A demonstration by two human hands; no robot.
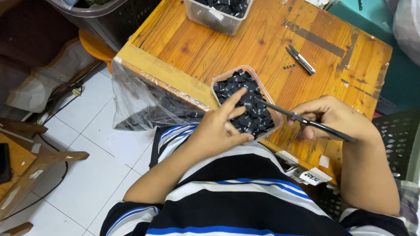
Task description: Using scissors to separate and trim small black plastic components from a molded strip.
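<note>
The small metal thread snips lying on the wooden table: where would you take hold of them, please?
Grip the small metal thread snips across their wider lower-right end, probably from above, since they lie flat on the wooden table with bare wood all round; the narrower upper-left end looks like the blade tips.

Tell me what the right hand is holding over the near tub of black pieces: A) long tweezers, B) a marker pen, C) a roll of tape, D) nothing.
A: the right hand grips long dark tweezers, their tip at a small black piece held in the left hand's fingertips over the clear plastic tub.
</note>
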